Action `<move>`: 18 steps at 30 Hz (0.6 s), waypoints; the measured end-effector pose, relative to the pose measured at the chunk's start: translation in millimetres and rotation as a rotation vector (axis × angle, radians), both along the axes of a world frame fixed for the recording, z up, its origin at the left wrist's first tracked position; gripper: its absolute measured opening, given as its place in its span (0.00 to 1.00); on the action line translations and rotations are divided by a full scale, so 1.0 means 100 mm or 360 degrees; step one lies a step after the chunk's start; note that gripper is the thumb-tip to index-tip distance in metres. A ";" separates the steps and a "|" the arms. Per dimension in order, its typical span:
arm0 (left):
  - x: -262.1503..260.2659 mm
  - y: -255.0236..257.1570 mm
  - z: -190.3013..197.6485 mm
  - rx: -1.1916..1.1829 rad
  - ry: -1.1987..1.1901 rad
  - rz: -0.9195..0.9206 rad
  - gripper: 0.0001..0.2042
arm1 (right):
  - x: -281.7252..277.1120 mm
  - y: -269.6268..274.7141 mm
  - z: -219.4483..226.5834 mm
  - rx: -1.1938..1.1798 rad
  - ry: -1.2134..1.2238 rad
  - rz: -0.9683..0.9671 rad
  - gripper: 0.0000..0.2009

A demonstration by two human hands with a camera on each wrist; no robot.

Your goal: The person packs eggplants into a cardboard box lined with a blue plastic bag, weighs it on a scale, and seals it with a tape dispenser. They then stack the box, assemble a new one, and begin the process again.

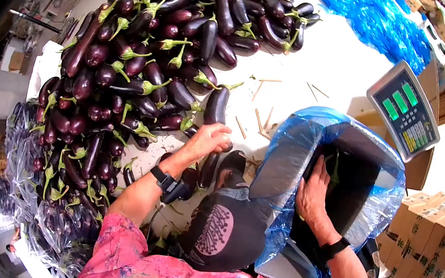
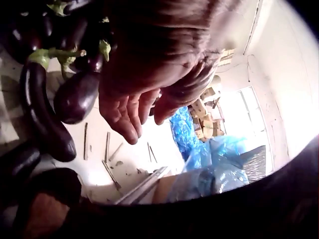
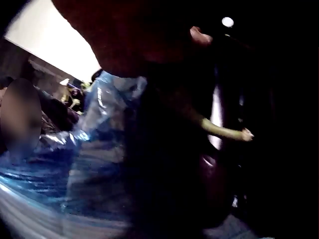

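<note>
My left hand point(image 1: 211, 139) hovers at the lower end of a dark purple eggplant point(image 1: 216, 106) on the pale surface. In the left wrist view its fingers point(image 2: 130, 119) hang loosely bent with nothing between them, beside a plump eggplant point(image 2: 76, 97). Down inside a box point(image 1: 306, 137) lined with blue plastic film is my right hand point(image 1: 314, 195), fingers extended along the near inner side. A green eggplant stem point(image 1: 334, 168) shows just beyond the fingertips. The right wrist view is very dark; a curved eggplant stem point(image 3: 225, 132) appears below the hand.
A big heap of eggplants point(image 1: 129, 76) fills the left side. Crumpled blue film point(image 1: 372, 24) lies at the back right. A scale display point(image 1: 404, 109) stands behind the box, with stacked cartons point(image 1: 429, 234) at right. Dark cloth with a pink print point(image 1: 216, 228) sits between my arms.
</note>
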State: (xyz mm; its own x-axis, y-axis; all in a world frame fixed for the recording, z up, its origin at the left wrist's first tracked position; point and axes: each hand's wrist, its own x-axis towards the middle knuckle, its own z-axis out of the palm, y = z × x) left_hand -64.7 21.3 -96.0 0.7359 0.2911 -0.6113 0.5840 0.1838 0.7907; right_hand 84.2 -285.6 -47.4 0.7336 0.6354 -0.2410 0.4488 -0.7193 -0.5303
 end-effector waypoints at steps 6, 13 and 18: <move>0.52 1.08 -0.74 0.1164 -0.0272 0.0354 0.17 | 0.04 -0.05 0.06 0.0023 0.0107 0.0029 0.40; 1.53 2.00 -0.96 0.2023 0.0020 0.0418 0.35 | 0.25 -0.15 0.64 0.0049 0.0847 -0.0060 0.40; 1.90 2.14 -0.81 0.1848 0.0682 0.0447 0.36 | 0.37 -0.34 0.68 -0.0104 0.0972 -0.0066 0.24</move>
